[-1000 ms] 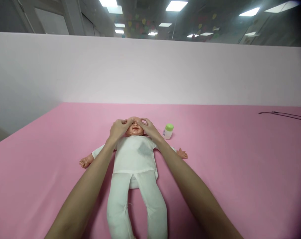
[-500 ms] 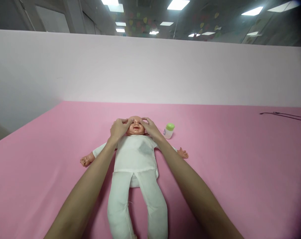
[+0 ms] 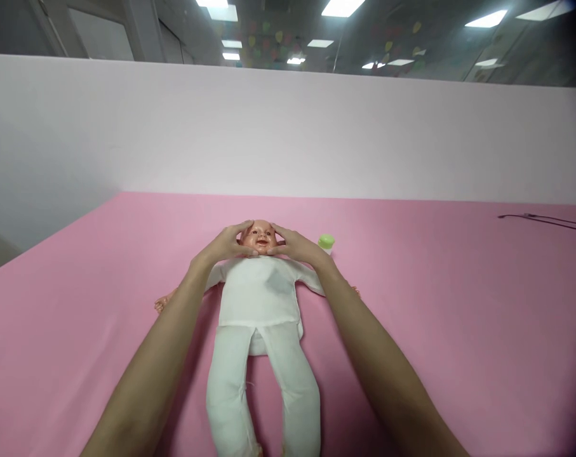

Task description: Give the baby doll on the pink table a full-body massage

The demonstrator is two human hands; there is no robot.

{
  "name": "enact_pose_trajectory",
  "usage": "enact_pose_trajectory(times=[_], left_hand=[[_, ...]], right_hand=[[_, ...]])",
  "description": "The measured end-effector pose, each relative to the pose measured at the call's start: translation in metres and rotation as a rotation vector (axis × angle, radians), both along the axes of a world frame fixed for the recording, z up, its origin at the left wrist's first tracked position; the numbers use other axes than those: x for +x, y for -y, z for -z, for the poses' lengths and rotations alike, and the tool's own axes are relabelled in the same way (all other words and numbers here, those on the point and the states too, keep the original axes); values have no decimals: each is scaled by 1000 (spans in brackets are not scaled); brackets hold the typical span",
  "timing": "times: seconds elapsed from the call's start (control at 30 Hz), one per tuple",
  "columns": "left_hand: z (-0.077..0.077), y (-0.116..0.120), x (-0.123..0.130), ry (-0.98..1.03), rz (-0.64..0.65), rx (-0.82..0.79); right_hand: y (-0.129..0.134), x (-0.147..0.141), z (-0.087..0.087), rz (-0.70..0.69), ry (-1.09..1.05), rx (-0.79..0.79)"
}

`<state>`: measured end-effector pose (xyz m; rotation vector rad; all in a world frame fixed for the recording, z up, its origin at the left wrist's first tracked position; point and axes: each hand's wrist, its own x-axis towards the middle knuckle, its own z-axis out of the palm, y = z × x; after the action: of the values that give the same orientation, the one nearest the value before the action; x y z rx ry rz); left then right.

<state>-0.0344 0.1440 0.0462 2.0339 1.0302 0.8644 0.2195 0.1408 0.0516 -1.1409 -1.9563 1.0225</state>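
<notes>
A baby doll (image 3: 259, 295) in a white top and trousers lies on its back, its arms out to the sides. My left hand (image 3: 227, 244) rests against the left side of the doll's head, thumb at the chin and fingertips by the temple. Mirroring it on the right, my right hand (image 3: 294, 244) has its thumb near the chin and its fingers by the other temple. Both hands are open, with thumb and fingers spread apart. Behind my right wrist stands a small bottle with a green cap (image 3: 326, 241), its lower part mostly hidden.
A pink sheet (image 3: 411, 273) covers the surface under the doll. At the far right lies a thin dark cord (image 3: 545, 219). A white partition (image 3: 288, 133) rises along the back, with glass and ceiling lights above it.
My thumbs have moved from the upper part of the doll's face down to its chin. Both wrists have shifted outward, and my right one now covers most of the bottle.
</notes>
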Motion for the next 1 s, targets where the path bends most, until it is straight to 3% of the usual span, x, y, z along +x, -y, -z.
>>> enact_pose_trajectory(times=[0.2,0.43,0.57,0.8,1.0], left_hand=[[9,-8,-15,42,56,-60],[-6,9,1,-24,-31,21],[-7,10,4,-45,-80,72],[7,-6,-16,-18,-38,-4],[0,4,-4,-51,-162,34]], right_hand=[[-2,4,-3,-43,30,32],[6,-8,-4,-6,87,38],[5,-8,-1,67,48,50],[-6,9,0,-123,-16,-22],[3,-2,-4,-49,4,-16]])
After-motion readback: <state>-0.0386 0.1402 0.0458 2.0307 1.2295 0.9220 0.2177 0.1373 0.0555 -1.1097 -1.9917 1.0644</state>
